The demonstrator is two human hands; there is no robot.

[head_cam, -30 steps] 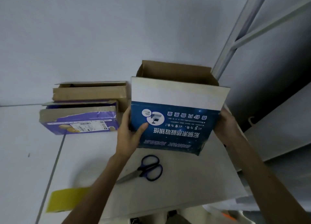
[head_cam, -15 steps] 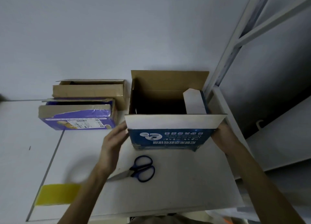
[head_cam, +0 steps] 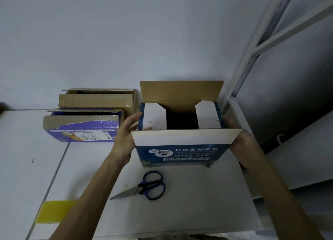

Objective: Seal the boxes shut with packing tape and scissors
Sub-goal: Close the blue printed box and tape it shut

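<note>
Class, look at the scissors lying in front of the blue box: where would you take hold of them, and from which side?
Take the scissors by the blue handle loops, probably coming down from above at their right end. They lie flat and closed on the table, loops to the right, blades pointing left, so the loops are the blunt, open end.

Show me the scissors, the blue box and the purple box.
scissors (head_cam: pixel 141 188), head view, at the pivot.
blue box (head_cam: pixel 180 155), head view, printed front wall.
purple box (head_cam: pixel 81 135), head view, labelled front face.

Right hand (head_cam: pixel 242 147) fingers largely hidden behind the blue box (head_cam: pixel 180 154); purple box (head_cam: pixel 81 129) print too small to read.
</note>
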